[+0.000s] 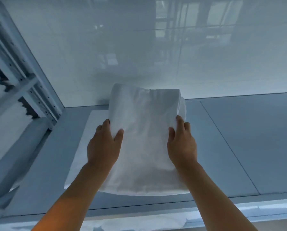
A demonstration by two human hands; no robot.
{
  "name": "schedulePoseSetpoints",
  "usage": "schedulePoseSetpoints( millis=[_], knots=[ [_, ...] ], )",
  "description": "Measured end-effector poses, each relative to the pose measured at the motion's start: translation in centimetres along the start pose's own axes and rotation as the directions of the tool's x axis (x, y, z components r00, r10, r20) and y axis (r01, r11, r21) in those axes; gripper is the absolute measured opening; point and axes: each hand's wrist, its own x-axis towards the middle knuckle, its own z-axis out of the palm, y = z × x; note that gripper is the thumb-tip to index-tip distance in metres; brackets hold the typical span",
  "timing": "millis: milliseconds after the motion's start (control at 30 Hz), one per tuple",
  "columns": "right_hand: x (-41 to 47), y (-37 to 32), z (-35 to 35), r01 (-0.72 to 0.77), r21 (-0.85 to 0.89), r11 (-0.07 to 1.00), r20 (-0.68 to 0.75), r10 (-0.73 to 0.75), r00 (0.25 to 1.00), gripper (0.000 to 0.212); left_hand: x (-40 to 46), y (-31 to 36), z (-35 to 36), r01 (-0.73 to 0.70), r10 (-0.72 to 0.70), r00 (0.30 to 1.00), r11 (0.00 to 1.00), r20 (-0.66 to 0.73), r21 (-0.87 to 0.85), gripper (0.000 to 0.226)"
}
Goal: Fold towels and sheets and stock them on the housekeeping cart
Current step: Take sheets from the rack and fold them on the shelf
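Two bare hands are holding a folded white sheet [144, 139] by its long sides above a grey shelf [239, 139]. The left hand [104, 144] is gripping the left edge, thumb lying on top of the cloth and fingers [106, 124] curling round its side; the right hand [182, 144] is doing the same on the right edge, its fingers [181, 122] pressing into the fabric. Whether the bundle is resting on the shelf or hanging just over it is hard to tell. Under it, another flat white folded cloth [82, 147] is lying on the shelf, showing mostly to the left of the bundle. Behind the shelf a glossy pale wall [139, 47] is reflecting a window grid. On the left, a white perforated metal rack frame [27, 84] is standing, with more white linen [4, 127] showing through it. Below the front lip of the shelf, blurred white fabric [139, 222] is lying on a lower level.
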Motion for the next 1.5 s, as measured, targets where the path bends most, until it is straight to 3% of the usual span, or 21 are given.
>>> schedulePoseSetpoints(
  millis=[167,333,433,533,700,833,900,1333,1500],
  knots=[
    [-0.1,-8.0,3.9,0.096,0.027,0.995,0.022,-0.096,0.995,0.045,2.6,-7.4,-4.4,0.087,-0.086,0.996,0.996,-0.018,0.008,0.049],
    [0.5,-11.6,7.6,0.1,0.017,0.995,0.02,-0.101,0.995,0.045,5.3,-11.8,-5.4,0.083,-0.082,0.996,0.997,-0.041,0.005,0.05],
    [0.3,-10.3,11.2,0.019,-0.06,0.998,0.132,-0.011,0.991,0.046,5.8,-14.5,-2.5,0.153,-0.164,0.977,0.984,0.138,0.088,0.06],
    [-1.8,-6.8,14.5,-0.129,-0.197,0.972,0.287,0.183,0.94,0.05,3.7,-17.0,1.7,0.152,-0.22,0.925,0.961,0.309,0.232,0.075],
    [-3.3,-4.7,16.3,-0.223,-0.197,0.955,0.282,0.273,0.92,0.058,2.9,-19.1,3.7,0.163,-0.193,0.946,0.977,0.26,0.135,0.076],
    [-2.9,-4.6,15.9,-0.248,-0.242,0.938,0.277,0.312,0.909,0.064,5.4,-20.1,3.6,0.272,-0.18,0.899,0.944,0.399,-0.186,0.079],
    [-2.8,-4.2,15.8,-0.285,-0.201,0.937,0.325,0.338,0.883,0.073,5.9,-20.6,3.6,0.319,-0.178,0.875,0.911,0.45,-0.262,0.087],
    [-7.0,-0.7,12.1,-0.229,-0.156,0.961,0.357,0.271,0.894,0.072,-1.2,-17.7,3.1,0.332,-0.215,0.887,0.912,0.408,-0.241,0.098],
    [-11.3,1.8,7.1,-0.255,-0.141,0.957,0.371,0.29,0.882,0.073,-7.7,-14.6,1.9,0.313,-0.203,0.899,0.918,0.387,-0.245,0.087]
  ],
)
